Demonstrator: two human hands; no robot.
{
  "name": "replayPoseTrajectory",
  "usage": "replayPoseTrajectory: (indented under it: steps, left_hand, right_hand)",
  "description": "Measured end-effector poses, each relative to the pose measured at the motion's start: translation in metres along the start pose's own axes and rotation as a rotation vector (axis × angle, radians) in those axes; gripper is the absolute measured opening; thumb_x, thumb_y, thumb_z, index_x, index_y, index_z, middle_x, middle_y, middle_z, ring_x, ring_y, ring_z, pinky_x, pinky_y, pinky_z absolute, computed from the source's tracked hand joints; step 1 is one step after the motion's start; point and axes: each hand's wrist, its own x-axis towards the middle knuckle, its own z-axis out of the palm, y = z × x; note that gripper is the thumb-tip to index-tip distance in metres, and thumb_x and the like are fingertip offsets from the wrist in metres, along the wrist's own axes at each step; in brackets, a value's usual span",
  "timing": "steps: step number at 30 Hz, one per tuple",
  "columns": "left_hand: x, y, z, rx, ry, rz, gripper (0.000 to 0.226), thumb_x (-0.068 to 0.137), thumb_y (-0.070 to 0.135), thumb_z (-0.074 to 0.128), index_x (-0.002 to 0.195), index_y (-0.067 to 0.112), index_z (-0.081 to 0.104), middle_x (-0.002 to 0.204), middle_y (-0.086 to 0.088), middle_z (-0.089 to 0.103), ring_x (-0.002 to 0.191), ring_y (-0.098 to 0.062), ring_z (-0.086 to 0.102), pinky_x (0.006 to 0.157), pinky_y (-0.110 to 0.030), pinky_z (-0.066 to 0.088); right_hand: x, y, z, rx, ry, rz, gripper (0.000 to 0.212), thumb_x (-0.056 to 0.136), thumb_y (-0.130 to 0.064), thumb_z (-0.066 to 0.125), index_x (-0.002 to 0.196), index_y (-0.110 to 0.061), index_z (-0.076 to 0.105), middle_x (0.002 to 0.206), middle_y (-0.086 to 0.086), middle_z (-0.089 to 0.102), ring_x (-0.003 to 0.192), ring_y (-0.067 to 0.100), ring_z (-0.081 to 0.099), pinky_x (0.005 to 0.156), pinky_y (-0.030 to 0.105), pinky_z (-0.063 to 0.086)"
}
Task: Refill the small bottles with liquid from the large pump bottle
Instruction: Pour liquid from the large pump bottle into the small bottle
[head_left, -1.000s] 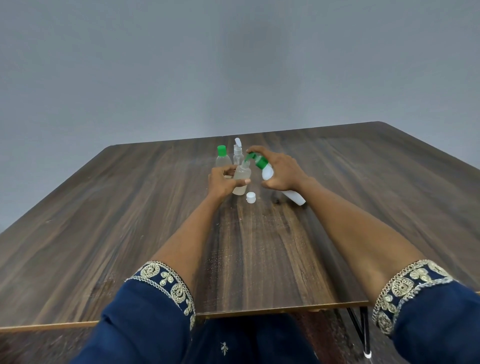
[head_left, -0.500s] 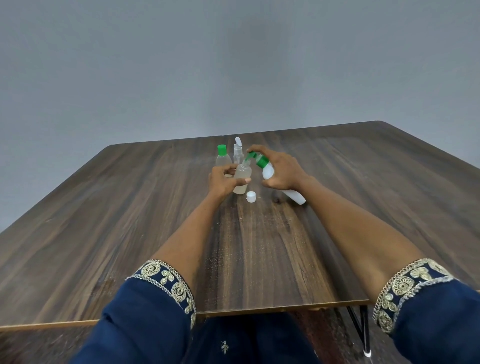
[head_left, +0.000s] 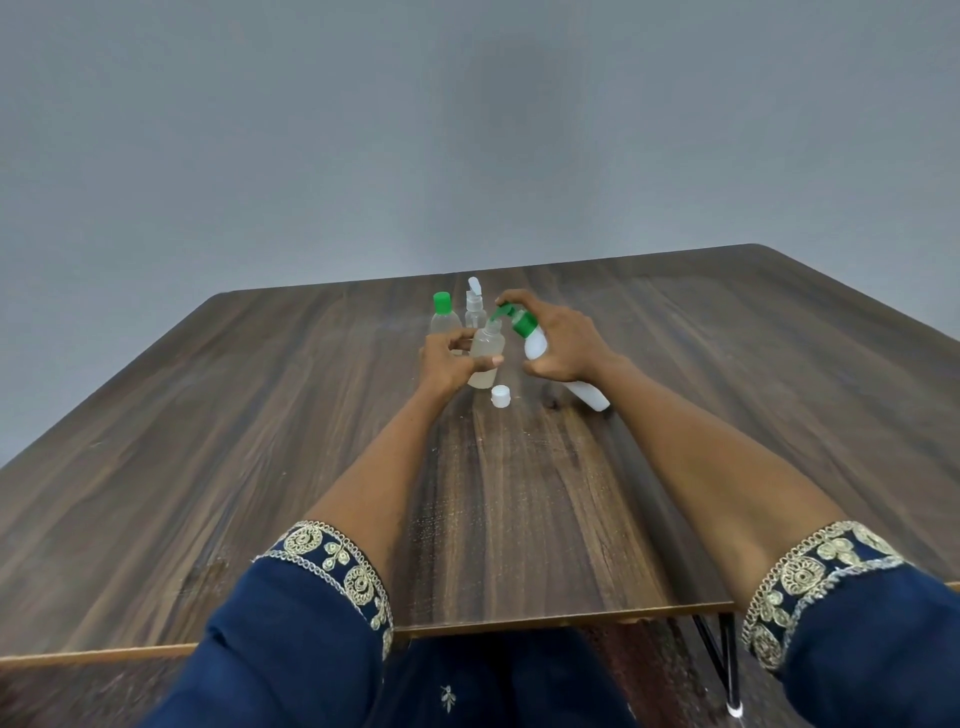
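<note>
My right hand (head_left: 563, 343) grips the white pump bottle (head_left: 536, 343) with the green pump head, tilted so its base points toward me and its nozzle sits over the mouth of a small clear bottle (head_left: 485, 353). My left hand (head_left: 447, 358) holds that small bottle upright on the table, uncapped, with pale liquid inside. Its white cap (head_left: 500, 396) lies on the table just in front. Behind stand a small bottle with a green cap (head_left: 443, 317) and a small clear bottle with an open white flip cap (head_left: 474, 306).
The dark wooden table (head_left: 260, 441) stretches wide to both sides and toward me. A plain grey wall rises behind it. A black table leg (head_left: 724, 670) shows at the lower right, under the front edge.
</note>
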Motion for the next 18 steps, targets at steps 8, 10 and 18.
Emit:
replayPoseTrajectory:
  steps: [8, 10, 18]
  left_hand:
    - [-0.0017, 0.0029, 0.0, 0.006, -0.016, 0.001, 0.047, 0.059, 0.016, 0.086, 0.103, 0.014, 0.068, 0.098, -0.004, 0.068, 0.095, -0.021, 0.063, 0.09, -0.04, 0.052]
    - [-0.003, 0.0035, 0.0013, -0.011, -0.019, -0.006, 0.047, 0.059, 0.015, 0.087, 0.102, 0.014, 0.068, 0.099, -0.006, 0.069, 0.096, -0.024, 0.064, 0.09, -0.042, 0.052]
    - [-0.0071, 0.0068, 0.0023, -0.024, -0.027, 0.012, 0.048, 0.061, 0.011, 0.085, 0.105, 0.008, 0.068, 0.1, -0.008, 0.068, 0.095, -0.022, 0.062, 0.088, -0.035, 0.05]
  right_hand:
    - [0.0011, 0.0, 0.0012, 0.018, 0.01, 0.016, 0.066, 0.064, -0.022, 0.063, 0.127, -0.03, 0.047, 0.099, -0.004, 0.064, 0.074, 0.021, 0.054, 0.066, 0.034, 0.049]
    - [0.0012, 0.0007, 0.0022, 0.02, 0.022, 0.017, 0.065, 0.064, -0.021, 0.063, 0.126, -0.03, 0.047, 0.1, -0.004, 0.064, 0.075, 0.021, 0.054, 0.068, 0.036, 0.051]
    - [-0.0036, 0.0035, -0.0015, 0.212, 0.19, -0.005, 0.078, 0.063, -0.017, 0.063, 0.132, -0.036, 0.033, 0.102, -0.016, 0.056, 0.069, 0.008, 0.053, 0.063, 0.027, 0.042]
